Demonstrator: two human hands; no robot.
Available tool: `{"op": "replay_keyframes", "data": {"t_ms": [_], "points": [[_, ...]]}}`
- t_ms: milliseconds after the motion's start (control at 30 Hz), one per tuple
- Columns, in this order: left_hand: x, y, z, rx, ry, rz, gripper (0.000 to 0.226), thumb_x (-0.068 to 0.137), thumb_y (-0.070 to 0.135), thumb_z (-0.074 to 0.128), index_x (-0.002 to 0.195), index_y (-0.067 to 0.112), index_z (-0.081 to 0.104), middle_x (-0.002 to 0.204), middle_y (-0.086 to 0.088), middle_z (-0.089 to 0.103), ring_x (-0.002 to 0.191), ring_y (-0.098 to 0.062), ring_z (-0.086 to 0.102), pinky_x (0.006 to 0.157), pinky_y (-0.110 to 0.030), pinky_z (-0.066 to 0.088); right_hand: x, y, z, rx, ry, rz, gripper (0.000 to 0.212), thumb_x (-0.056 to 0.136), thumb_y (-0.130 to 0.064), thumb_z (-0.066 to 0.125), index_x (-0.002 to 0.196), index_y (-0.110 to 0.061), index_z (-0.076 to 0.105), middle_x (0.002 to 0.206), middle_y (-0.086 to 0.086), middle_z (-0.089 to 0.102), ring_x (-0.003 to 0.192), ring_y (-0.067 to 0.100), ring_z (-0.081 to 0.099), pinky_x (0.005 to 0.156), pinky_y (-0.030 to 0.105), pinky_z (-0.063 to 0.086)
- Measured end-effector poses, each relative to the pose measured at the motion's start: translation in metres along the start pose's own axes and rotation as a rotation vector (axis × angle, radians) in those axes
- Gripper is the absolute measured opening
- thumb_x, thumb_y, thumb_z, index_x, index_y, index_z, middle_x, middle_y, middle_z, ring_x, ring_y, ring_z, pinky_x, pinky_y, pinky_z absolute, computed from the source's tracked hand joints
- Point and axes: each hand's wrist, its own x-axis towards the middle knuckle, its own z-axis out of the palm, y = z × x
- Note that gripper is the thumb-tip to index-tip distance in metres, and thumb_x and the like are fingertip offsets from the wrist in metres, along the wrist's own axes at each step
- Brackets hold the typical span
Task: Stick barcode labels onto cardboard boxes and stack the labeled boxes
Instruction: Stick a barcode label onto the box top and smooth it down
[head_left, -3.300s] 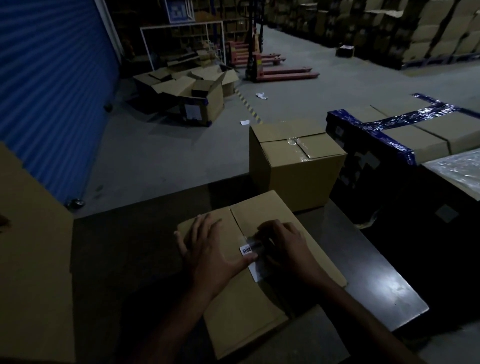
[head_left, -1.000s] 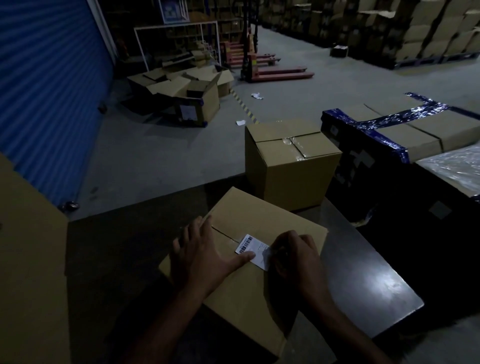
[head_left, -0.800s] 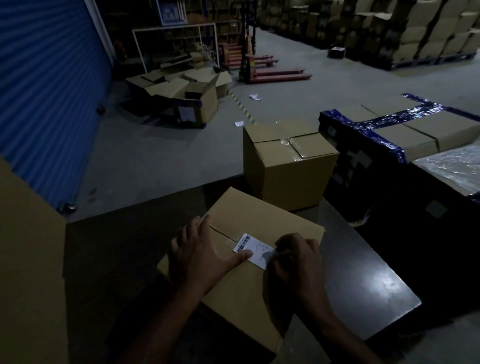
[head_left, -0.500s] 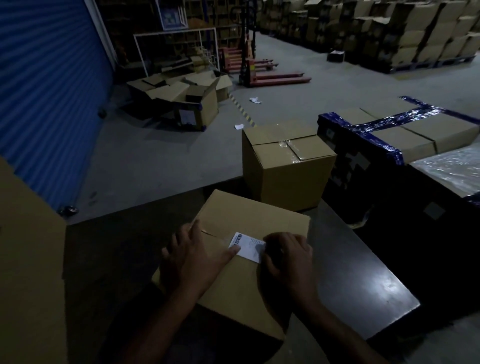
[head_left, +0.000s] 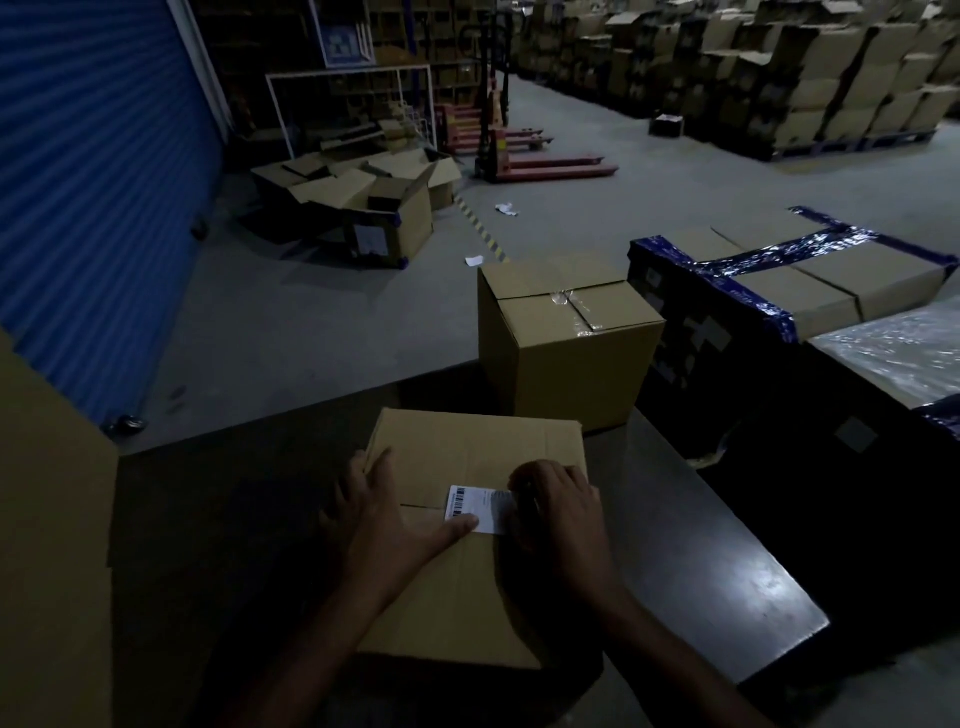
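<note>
Cardboard box (head_left: 467, 582) under your hands has turned since three seconds ago: then it sat skewed with a corner pointing away from you, and now its far edge runs nearly parallel to the counter's (head_left: 727, 571) far edge. The barcode label (head_left: 480, 509), earlier half lifted and hidden between your hands, now lies flat across the flap seam on the box top, its barcode end to the left.

Your left hand (head_left: 384, 519) rests spread on the box's left part; its thumb presses the lower left corner of the label and the other fingers (head_left: 376, 465) reach toward the far left corner of the box. Your right hand (head_left: 558, 514) sits on the label's right end with its fingers curled down against the cardboard; you cannot tell whether they pinch anything.

This box is plain brown corrugated board, matte, rectangular, with a faint crease across its far part. It lies in the middle of the counter, close to the near edge. The label is a small white rectangle with black bars and faint print too small to read.

The counter is dark, smooth and glossy, catching a pale sheen near its right edge. At its far edge stands a taller taped box (head_left: 566, 343), cube-like, sealed with clear shiny tape. Beyond the right edge sit cartons bound in blue tape (head_left: 779, 254).
</note>
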Motion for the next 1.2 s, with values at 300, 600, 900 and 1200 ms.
{"op": "replay_keyframes", "data": {"t_ms": [300,600,900,1200], "points": [[-0.003,-0.002,0.003,-0.016,0.049,0.019,0.127,0.054,0.092,0.062,0.155,0.028,0.018,0.163,-0.002,0.006,0.147,-0.029,0.017,0.118,-0.051,0.023,0.001,0.004,0.0,0.085,-0.002,0.085,0.028,0.083,-0.033,0.068,0.097,-0.038,0.044,0.097,-0.024,0.046,0.09,-0.004,0.035,0.082,0.007,0.024],[0.0,-0.005,0.005,-0.054,0.049,0.003,0.126,0.054,0.089,0.065,0.155,0.03,0.018,0.163,0.001,0.002,0.148,-0.028,0.015,0.117,-0.051,0.022,-0.009,0.003,-0.005,0.153,0.074,0.138,0.035,0.079,-0.022,0.075,0.101,-0.034,0.051,0.106,-0.018,0.05,0.098,0.0,0.04,0.08,0.021,0.041],[0.004,-0.006,0.009,-0.116,0.124,-0.045,0.103,0.07,0.076,0.068,0.152,0.026,0.03,0.164,0.0,0.01,0.147,-0.028,0.019,0.116,-0.05,0.025,-0.029,0.0,0.005,0.032,0.037,0.056,0.027,0.085,-0.04,0.062,0.11,-0.029,0.064,0.116,-0.012,0.063,0.109,0.006,0.047,0.084,0.021,0.03],[-0.023,-0.034,0.002,-0.234,0.215,-0.098,0.107,0.064,0.061,0.083,0.149,0.024,0.029,0.151,0.003,0.015,0.137,-0.026,0.023,0.106,-0.044,0.033,0.025,0.016,-0.011,-0.064,-0.128,-0.097,0.03,0.089,-0.069,0.041,0.095,-0.045,0.059,0.098,-0.031,0.058,0.094,-0.011,0.044,0.082,0.019,0.039]]}}
